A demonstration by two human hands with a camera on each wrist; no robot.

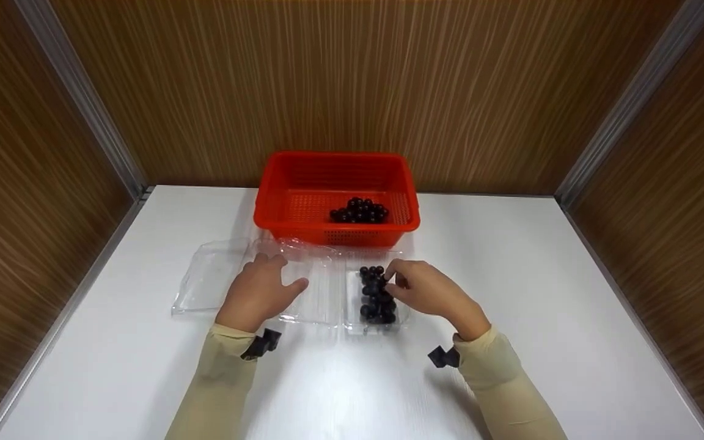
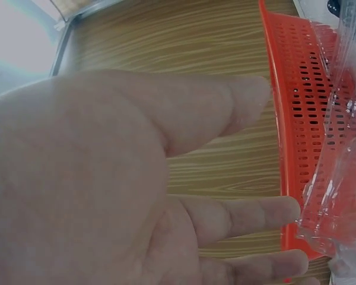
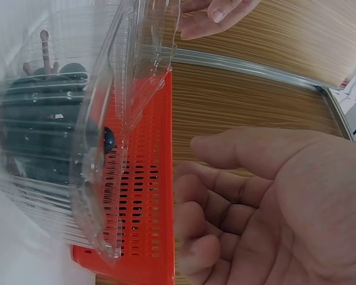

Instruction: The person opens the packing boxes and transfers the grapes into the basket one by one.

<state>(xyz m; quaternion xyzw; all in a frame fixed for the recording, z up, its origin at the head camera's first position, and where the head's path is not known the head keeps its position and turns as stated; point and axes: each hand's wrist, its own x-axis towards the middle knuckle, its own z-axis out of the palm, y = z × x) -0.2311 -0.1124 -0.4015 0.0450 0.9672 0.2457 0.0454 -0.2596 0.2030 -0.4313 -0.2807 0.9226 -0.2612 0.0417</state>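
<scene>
A bunch of dark grapes (image 1: 376, 296) lies in the right-hand tray of a clear plastic clamshell box (image 1: 352, 315) on the white table. In the right wrist view its brown stem (image 3: 45, 50) sticks up behind the ribbed wall. My right hand (image 1: 428, 290) is over the right edge of the grapes, fingers loosely curled, a gap between thumb and forefinger and nothing held. Fingers spread, my left hand (image 1: 260, 293) hovers over the clear plastic to the left of the grapes. The left wrist view shows its palm (image 2: 77, 178) holding nothing.
Behind the box stands a red perforated basket (image 1: 303, 232), with another bunch of dark grapes (image 1: 359, 211) inside. Another clear plastic section (image 1: 208, 281) extends at the left. Wood-grain panels (image 1: 352, 79) close in the back and sides of the white table (image 1: 529, 293).
</scene>
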